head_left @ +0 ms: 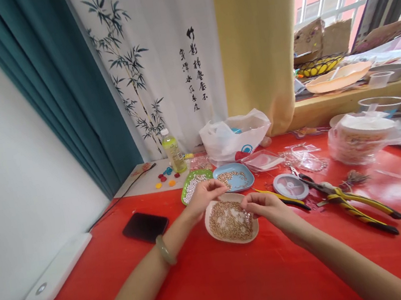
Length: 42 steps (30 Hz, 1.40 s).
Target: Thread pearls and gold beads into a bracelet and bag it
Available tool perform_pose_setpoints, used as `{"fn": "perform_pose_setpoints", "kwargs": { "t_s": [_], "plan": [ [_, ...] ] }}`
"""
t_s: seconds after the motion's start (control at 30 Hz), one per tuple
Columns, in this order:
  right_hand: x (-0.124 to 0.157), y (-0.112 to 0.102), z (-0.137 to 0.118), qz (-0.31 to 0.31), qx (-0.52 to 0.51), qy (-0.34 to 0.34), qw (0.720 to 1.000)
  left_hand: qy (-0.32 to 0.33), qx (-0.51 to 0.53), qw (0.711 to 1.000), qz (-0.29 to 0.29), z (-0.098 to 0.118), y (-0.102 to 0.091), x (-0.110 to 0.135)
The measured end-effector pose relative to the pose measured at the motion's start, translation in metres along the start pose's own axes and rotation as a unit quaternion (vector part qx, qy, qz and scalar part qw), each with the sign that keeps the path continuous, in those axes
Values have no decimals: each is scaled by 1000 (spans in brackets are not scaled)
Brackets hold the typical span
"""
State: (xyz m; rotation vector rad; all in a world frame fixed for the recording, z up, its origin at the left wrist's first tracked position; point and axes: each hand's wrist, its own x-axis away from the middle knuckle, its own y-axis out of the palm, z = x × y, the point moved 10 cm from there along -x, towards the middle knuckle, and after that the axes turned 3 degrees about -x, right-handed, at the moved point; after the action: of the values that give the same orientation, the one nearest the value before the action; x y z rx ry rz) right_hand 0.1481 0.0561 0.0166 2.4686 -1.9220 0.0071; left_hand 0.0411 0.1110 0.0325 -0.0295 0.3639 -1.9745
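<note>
A white dish [214, 234] full of small golden beads sits on the red table [225, 283]. My left hand [204, 195], with a green bangle on its wrist, hovers over the dish's far left rim with fingers pinched together. My right hand [264, 205] is over the dish's right rim, fingers also pinched. What either hand pinches is too small to make out. Just behind are a blue dish [241, 180] with golden beads and a green dish [191, 184] with pale beads.
Yellow-handled pliers [362, 208] and a round spool [290, 186] lie right of the dishes. A black phone [145, 226] lies left, a white device [57, 268] at the table's left edge. A bottle [173, 150], white plastic bag [234, 137] and wrapped bowls [364, 137] stand behind.
</note>
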Motion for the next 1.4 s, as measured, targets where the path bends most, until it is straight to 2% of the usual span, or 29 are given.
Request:
{"fn": "perform_pose_setpoints", "kwargs": {
  "t_s": [0.1, 0.23, 0.33, 0.47, 0.7, 0.93, 1.17, 1.4],
  "plan": [
    [0, -1, -1, 7, -2, -1, 1000, -4, -101, 994, -33, -5, 1, -2],
    [1, -2, -3, 13, 0, -5, 1000, -27, -151, 980, -127, -17, 26, 6],
    [1, -1, -4, 16, 0, -7, 1000, -30, -209, 959, -189, -24, 46, 15],
    [1, -2, -3, 18, -1, -6, 1000, -34, -243, 942, -231, -30, 58, 20],
    [1, -3, -2, 21, -8, -2, 1000, -58, -170, 961, -212, -35, 53, 18],
    [3, -2, -1, 18, -19, 4, 1000, -92, 18, 989, -114, -32, 31, 5],
    [3, 1, 0, 15, -24, 12, 1000, -129, 190, 971, -61, -27, 25, 7],
    [2, 3, 4, 7, -18, 27, 999, -147, 257, 954, -48, -26, 29, 9]
  ]
}}
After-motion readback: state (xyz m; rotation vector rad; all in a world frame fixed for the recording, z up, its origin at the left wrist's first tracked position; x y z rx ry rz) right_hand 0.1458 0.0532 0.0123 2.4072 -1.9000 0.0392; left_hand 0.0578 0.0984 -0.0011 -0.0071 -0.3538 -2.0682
